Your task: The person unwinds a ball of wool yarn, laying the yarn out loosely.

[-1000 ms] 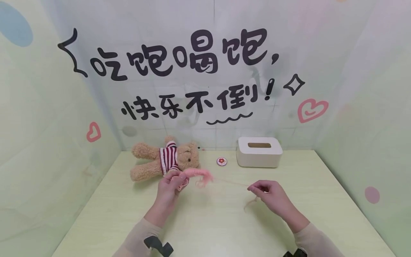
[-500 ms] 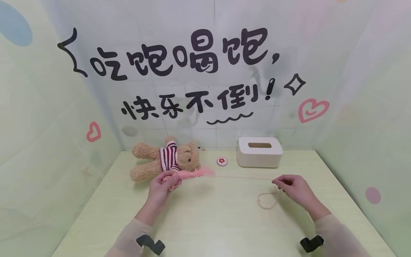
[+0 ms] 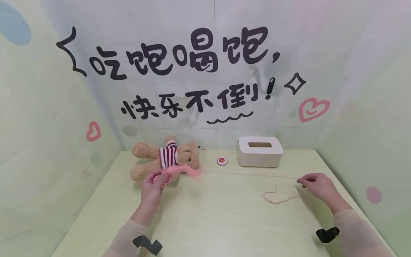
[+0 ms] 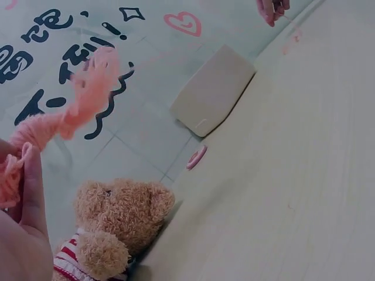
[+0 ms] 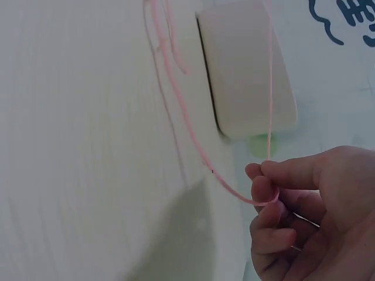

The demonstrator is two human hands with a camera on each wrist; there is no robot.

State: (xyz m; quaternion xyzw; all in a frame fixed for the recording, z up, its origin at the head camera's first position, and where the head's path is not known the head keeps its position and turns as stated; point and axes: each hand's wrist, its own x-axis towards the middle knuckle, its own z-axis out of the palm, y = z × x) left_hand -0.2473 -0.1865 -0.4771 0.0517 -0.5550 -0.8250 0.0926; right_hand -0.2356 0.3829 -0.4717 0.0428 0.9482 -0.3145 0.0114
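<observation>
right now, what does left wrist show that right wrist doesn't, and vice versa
Only the left wrist view: the left hand holding the yarn bundle, the teddy bear, the badge and a pink heart.

Only the right wrist view: a green spot by the white box and, in close detail, fingers pinching a strand.

Both: the right hand, white box, pale table, pink yarn and black lettering.

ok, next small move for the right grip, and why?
Probably move the right grip toward the soft pink yarn bundle and pinch again nearer it. The thin pink yarn strand runs straight between widely spread hands, the left grip holds the bundle, and a loose pink yarn tail trails from the right grip.
</observation>
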